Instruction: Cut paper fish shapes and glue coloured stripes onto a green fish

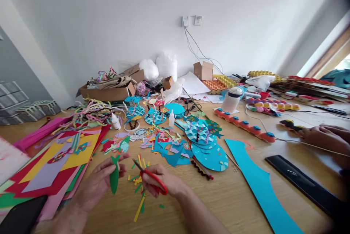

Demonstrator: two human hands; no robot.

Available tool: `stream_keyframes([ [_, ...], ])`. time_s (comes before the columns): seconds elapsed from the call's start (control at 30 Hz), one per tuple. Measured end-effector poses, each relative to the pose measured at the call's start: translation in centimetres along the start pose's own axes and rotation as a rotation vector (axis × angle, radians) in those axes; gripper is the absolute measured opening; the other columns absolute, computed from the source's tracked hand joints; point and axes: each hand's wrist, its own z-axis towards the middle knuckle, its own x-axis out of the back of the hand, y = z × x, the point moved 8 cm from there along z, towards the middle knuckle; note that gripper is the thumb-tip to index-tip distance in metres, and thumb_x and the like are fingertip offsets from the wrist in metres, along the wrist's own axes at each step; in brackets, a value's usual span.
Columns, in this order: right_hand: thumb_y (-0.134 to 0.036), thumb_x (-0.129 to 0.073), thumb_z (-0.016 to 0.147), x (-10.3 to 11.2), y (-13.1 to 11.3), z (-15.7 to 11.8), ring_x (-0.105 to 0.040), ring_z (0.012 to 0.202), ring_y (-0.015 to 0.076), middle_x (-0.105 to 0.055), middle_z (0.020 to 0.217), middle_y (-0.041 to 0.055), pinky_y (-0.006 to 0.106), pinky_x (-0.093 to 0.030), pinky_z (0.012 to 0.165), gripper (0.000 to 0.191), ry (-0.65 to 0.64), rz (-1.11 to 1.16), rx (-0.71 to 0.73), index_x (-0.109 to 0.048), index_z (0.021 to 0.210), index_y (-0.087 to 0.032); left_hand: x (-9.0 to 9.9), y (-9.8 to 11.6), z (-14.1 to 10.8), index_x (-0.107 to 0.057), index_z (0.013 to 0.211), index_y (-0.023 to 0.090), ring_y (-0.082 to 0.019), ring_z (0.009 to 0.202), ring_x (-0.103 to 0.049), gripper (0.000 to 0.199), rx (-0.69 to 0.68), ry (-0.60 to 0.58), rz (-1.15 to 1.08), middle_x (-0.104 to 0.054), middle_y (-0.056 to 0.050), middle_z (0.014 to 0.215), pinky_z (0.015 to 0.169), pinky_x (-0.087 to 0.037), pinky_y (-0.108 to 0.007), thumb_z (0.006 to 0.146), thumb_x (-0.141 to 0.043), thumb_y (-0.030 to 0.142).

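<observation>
My left hand (102, 177) pinches a green paper fish cutout (114, 176) with a forked tail at the top. In my right hand (164, 179) are red-handled scissors (155, 181), their blades pointing up and left toward the fish, apart from it. Below and between the hands, yellow and green paper strips (139, 204) lie scattered on the wooden table (175, 212). Just beyond the left hand sit colourful paper fish pieces (124, 144) and a fish drawn on white paper (138, 135). Whether the blades are parted I cannot make out.
Coloured paper sheets (51, 164) and a dark phone-like object (24, 215) lie left. Blue decorated discs (209, 156), a blue paper piece (254, 175) and a black tray-like object (298, 179) are right. Glue bottles (171, 118) stand behind. Another person's hands (325, 135) work far right.
</observation>
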Motion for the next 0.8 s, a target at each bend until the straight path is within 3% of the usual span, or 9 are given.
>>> stream_keyframes([
  [0.13,-0.051,-0.042,0.085,-0.2,-0.6,-0.1,-0.043,0.037,0.0074,-0.048,0.044,-0.0037,0.02,-0.031,0.042,0.044,-0.083,0.223,0.16,-0.057,0.071,-0.011,-1.6,-0.2,0.2,-0.072,0.077,0.017,-0.015,0.075,-0.061,0.01,-0.003,-0.105,-0.082,-0.06,-0.008,0.118,0.074,-0.05,-0.029,0.068,-0.069,0.02],
  [0.3,-0.053,-0.041,0.085,-0.8,0.9,0.2,-0.043,0.034,0.0083,-0.05,0.042,-0.0018,0.02,-0.029,0.037,0.049,-0.185,0.422,0.15,-0.059,0.073,-0.008,-2.6,-0.5,0.7,-0.069,0.07,0.015,-0.015,0.077,-0.061,0.006,-0.022,-0.197,-0.18,-0.063,-0.006,0.112,0.073,-0.05,-0.027,0.07,-0.067,0.02],
  [0.4,-0.056,-0.041,0.083,-1.1,1.3,0.5,-0.04,0.031,0.0079,-0.049,0.039,-0.0024,0.02,-0.029,0.036,0.052,-0.216,0.544,0.131,-0.059,0.072,-0.009,-2.6,-0.9,1.0,-0.069,0.074,0.015,-0.015,0.074,-0.061,0.008,-0.039,-0.183,-0.202,-0.068,-0.006,0.098,0.069,-0.05,-0.025,0.07,-0.068,0.022],
  [0.53,-0.058,-0.042,0.081,-0.8,1.1,0.7,-0.035,0.029,0.0061,-0.046,0.036,-0.0049,0.019,-0.026,0.035,0.05,-0.163,0.644,0.148,-0.057,0.069,-0.012,-2.1,-2.1,1.5,-0.069,0.084,0.015,-0.012,0.067,-0.059,0.015,-0.059,-0.129,-0.181,-0.068,-0.003,0.079,0.064,-0.048,-0.021,0.07,-0.068,0.02],
  [0.67,-0.057,-0.042,0.081,-1.1,1.4,0.7,-0.032,0.028,0.0055,-0.044,0.035,-0.0063,0.018,-0.023,0.033,0.049,-0.176,0.636,0.105,-0.057,0.068,-0.012,-1.4,-3.3,1.9,-0.069,0.078,0.014,-0.012,0.069,-0.059,0.008,-0.059,-0.1,-0.199,-0.067,-0.003,0.078,0.065,-0.047,-0.021,0.07,-0.067,0.017],
  [0.8,-0.058,-0.046,0.079,-1.4,2.1,0.7,-0.036,0.029,0.0058,-0.045,0.035,-0.0054,0.018,-0.025,0.034,0.05,-0.191,0.602,0.061,-0.058,0.067,-0.011,-0.5,-3.3,2.1,-0.069,0.083,0.016,-0.013,0.068,-0.059,0.015,-0.071,-0.08,-0.246,-0.067,-0.004,0.079,0.06,-0.046,-0.021,0.069,-0.066,0.02],
])
